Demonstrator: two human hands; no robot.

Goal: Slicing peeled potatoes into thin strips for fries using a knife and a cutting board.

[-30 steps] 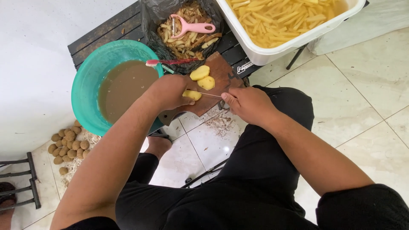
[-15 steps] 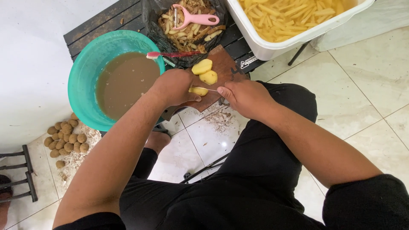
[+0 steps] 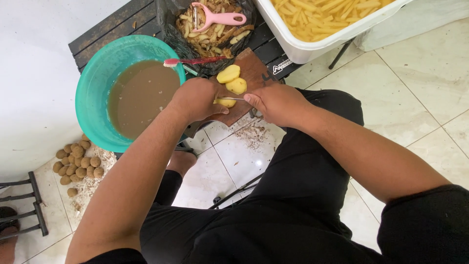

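Observation:
My left hand holds a peeled yellow potato piece down on a small brown cutting board. In my right hand is a knife, its thin blade laid across that piece. Two more peeled potato pieces lie on the board just beyond. A pink peeler rests on potato peels in a black bag farther back.
A teal basin of murky brown water sits at left with a red toothbrush across its rim. A white tub of cut potato sticks is at top right. Unpeeled small potatoes lie on the tiled floor.
Both hands stay on the potato piece and knife; the blade has shifted slightly along the piece. The view has moved a little.

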